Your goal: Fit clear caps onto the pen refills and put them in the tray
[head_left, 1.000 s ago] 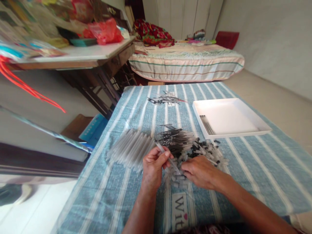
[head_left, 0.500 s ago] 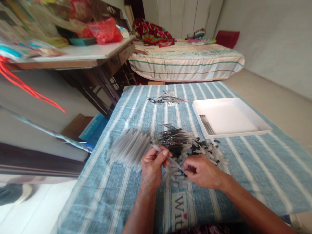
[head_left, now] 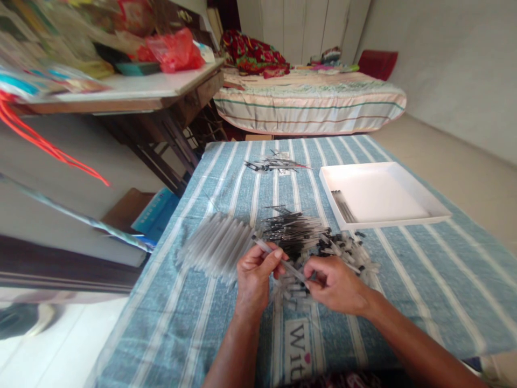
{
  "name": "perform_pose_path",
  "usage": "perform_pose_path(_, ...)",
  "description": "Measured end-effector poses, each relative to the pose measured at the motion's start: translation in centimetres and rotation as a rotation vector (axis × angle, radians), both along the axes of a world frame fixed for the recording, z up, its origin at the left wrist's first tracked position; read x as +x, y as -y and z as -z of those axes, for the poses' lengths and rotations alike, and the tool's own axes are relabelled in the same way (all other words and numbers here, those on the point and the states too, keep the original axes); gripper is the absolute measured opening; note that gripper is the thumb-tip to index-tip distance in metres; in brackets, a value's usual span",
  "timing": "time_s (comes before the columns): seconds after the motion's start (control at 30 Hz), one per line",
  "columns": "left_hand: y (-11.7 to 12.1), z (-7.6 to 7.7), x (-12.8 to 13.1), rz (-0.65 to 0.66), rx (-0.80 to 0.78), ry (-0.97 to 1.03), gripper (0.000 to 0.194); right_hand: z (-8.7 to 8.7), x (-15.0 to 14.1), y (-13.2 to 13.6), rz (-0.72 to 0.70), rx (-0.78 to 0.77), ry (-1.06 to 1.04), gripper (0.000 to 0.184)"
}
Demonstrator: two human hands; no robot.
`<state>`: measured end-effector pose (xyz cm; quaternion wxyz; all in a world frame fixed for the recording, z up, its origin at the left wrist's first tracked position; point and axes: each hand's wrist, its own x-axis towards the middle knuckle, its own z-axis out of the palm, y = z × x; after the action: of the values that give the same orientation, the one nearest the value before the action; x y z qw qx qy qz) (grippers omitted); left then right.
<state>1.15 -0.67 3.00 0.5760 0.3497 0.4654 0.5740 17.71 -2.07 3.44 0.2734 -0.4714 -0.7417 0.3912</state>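
Observation:
My left hand (head_left: 258, 269) is closed around the middle of a translucent pen (head_left: 294, 270), which slants down to the right with its dark end up. The fingers of my right hand (head_left: 329, 283) pinch the pen's lower end, where a clear cap seems to sit; my fingertips partly hide it. Left of my hands lies a row of frosted pen barrels (head_left: 218, 245). Just beyond them is a heap of dark ink refills (head_left: 293, 229). Clear pen caps (head_left: 349, 250) and small black parts are scattered beside and under my right hand.
A shallow white box (head_left: 388, 194) at the right holds several finished-looking pens (head_left: 343, 206) along its left wall. Loose refills and parts (head_left: 277, 163) lie at the far end of the striped tablecloth (head_left: 194, 334). A cluttered side table (head_left: 173, 89) stands at left, a bed (head_left: 311, 102) behind.
The pen's lower end has met what my right fingers hold, and the bare pointed tip no longer shows. My left hand has shifted slightly right.

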Motion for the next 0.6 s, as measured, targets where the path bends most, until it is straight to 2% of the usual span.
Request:
perform_pose_path(0.1, 0.0, 0.0, -0.1, 0.025, -0.017, 0.024, 0.015, 0.4, -0.2, 0.3, 0.051, -0.183, -0.190, 0.006)
perform_pose_path(0.2, -0.1, 0.0, -0.2, 0.039, -0.041, 0.057, 0.014, 1.2, -0.3, 0.5, 0.065, -0.250, -0.350, 0.004)
perform_pose_path(0.33, -0.1, 0.1, -0.1, 0.018, -0.082, 0.087, 0.014, 2.0, -0.5, 0.8, 0.111, -0.168, -0.390, 0.014)
perform_pose_path(0.43, -0.2, 0.1, 0.1, -0.012, -0.103, 0.091, 0.015, 1.9, -0.6, 0.9, 0.136, -0.080, -0.319, 0.013)
perform_pose_path(0.6, -0.3, 0.1, 0.0, 0.000, -0.155, 0.108, 0.017, 1.5, -1.1, 1.1, 0.131, -0.019, -0.208, 0.012)
